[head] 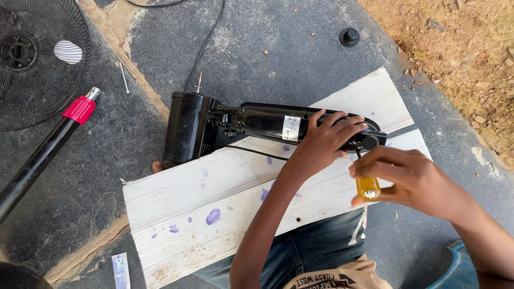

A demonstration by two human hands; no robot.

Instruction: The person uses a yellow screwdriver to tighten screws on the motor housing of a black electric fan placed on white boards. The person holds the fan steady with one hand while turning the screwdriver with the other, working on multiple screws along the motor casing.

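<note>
**Black housing on a loose board: slip risks at the screwdriver tip**

Grey concrete floor [300, 48] below everything, hard enough to crack plastic on a fall. Resting across the lap, a white grooved board [214, 198] with purple stains, unclamped and slanted in the view; likely to tip or slide under any sideways push. Lying on that board, a black fan motor housing [235, 126] with its cylinder end at the left and its narrow neck running right, cord [206, 43] trailing away toward the top. Off to the far left, a fan grille [32, 59] and a black pole with a red collar [51, 144], well apart from the work.

Left hand [324, 142] pressed over the neck of the housing, fingers curled across it, holding it down. Right hand [409, 179] closed around a yellow-handled screwdriver [368, 187], shaft angled up to the round end of the neck just beside the left fingertips.

Judged risks: tip skating off the fastener under too much force or a poor angle, then jabbing those nearby fingers; stripped screw head; housing rolling off its rounded body and off the board; a freed screw dropping out of sight among the grit. Seating of the tip too small to confirm.
</note>
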